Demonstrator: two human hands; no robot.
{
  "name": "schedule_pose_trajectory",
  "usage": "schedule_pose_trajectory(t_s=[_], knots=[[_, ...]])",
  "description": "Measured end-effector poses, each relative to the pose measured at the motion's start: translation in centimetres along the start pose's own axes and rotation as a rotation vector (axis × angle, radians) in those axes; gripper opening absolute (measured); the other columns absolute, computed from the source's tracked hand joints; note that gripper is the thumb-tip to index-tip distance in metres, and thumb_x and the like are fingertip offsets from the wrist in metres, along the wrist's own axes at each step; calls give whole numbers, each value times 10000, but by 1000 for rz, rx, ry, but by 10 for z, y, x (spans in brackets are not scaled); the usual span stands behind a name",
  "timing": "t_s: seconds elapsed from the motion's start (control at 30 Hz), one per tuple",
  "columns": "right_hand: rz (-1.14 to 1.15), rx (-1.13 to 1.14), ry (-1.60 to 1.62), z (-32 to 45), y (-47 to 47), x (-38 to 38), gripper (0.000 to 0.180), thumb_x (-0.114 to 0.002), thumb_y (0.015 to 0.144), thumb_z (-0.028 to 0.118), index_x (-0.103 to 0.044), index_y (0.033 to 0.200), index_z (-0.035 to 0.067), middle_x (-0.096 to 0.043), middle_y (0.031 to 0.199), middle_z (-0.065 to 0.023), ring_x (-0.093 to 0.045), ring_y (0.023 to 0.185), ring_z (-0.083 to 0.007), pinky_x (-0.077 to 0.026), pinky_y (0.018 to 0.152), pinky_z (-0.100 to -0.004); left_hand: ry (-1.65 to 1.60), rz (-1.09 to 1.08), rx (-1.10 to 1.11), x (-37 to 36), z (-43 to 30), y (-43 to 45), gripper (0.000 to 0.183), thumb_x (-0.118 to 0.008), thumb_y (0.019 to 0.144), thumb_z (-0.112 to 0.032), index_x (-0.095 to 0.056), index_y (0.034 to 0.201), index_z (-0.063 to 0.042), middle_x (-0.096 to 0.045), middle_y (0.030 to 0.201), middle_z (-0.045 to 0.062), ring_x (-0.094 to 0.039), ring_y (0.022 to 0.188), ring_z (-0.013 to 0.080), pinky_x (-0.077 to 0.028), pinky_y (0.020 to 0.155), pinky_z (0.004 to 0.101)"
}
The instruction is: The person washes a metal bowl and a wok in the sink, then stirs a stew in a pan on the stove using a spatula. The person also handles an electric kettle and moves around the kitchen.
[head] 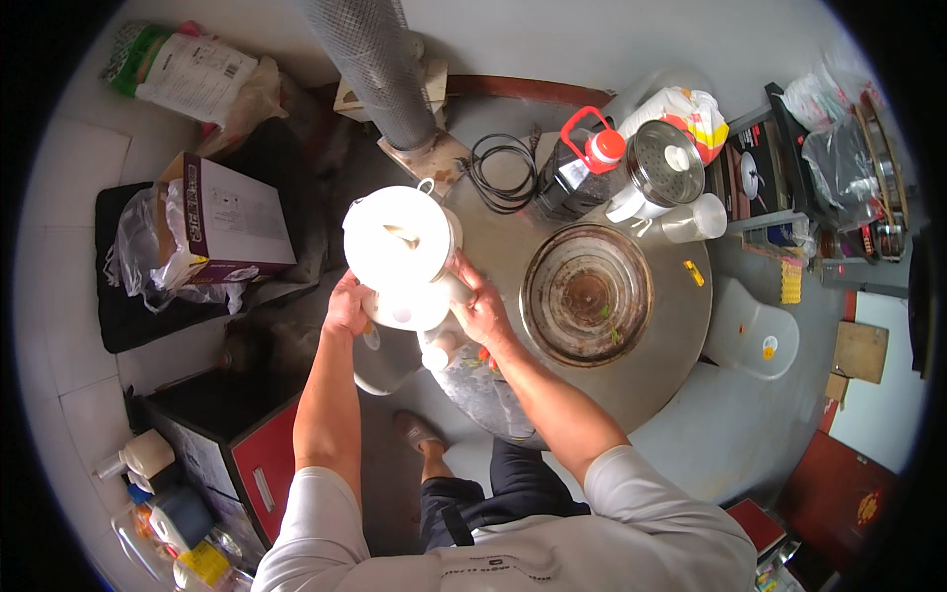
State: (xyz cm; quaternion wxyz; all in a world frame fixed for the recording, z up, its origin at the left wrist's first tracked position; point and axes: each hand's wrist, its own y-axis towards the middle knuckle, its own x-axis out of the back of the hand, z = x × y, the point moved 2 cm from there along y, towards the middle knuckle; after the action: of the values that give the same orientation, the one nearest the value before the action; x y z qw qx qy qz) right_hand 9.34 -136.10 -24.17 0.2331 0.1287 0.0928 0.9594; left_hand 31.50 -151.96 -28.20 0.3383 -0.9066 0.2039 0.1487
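Both hands carry a white lidded electric pot (396,237), overexposed by bright light, at the left edge of a round metal table (677,340). My left hand (348,305) grips the pot's lower left side. The fingers of my right hand (479,303) wrap around its right side, by a stubby handle. A white bottle or jar (438,354) stands just below the pot, near a clear plastic sheet or bag (484,396) and small red and green bits. The pot hides whatever lies directly under it.
A rusty round stove plate (588,296) fills the table's middle. Behind it are a coiled black cable (503,174), a red-capped jug (581,174), a steel pot with a perforated insert (666,166) and a plastic container (695,220). A metal flue (381,81) rises at the back. A cardboard box (237,218) stands left.
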Motion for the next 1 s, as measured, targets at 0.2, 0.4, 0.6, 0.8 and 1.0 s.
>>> schedule_pose_trajectory(t_s=[0.2,0.4,0.6,0.8,1.0], knots=[[64,20,27,53,37,8,664,-636,919,34,-404,1541,48,-610,1403,-203,-576,1322,-335,-478,1069,-369,-68,-7,-97,-34,-59,-35,569,-512,891,127,-488,1451,29,-631,1353,149,-629,1219,266,-482,1079,374],[200,-1,191,133,63,-4,688,-610,887,-2,-395,1541,21,-545,1463,-252,-547,1358,-319,-457,1086,-347,-195,86,-253,-37,-126,-110,642,-554,873,118,-431,1497,33,-612,1382,156,-617,1245,263,-489,1078,372],[387,-17,170,227,63,-52,541,-652,922,57,-496,1428,-54,-623,1341,-189,-628,1166,-239,-511,955,-327,-238,41,-442,-10,-184,-233,649,-574,885,77,-417,1513,29,-609,1385,156,-620,1247,277,-503,1075,408],[622,-189,461,289,28,-162,452,-648,948,81,-572,1378,-36,-605,1352,-139,-633,1182,-247,-593,911,-376,-289,-167,-572,76,-207,-363,678,-638,876,58,-426,1518,7,-618,1377,146,-620,1243,268,-497,1075,397],[741,-307,589,329,-45,-298,442,-658,935,68,-599,1366,-13,-612,1348,-119,-632,1190,-232,-587,922,-393,-319,-370,-598,192,-197,-469,637,-633,912,35,-435,1516,-6,-617,1373,153,-628,1232,284,-505,1067,413]])
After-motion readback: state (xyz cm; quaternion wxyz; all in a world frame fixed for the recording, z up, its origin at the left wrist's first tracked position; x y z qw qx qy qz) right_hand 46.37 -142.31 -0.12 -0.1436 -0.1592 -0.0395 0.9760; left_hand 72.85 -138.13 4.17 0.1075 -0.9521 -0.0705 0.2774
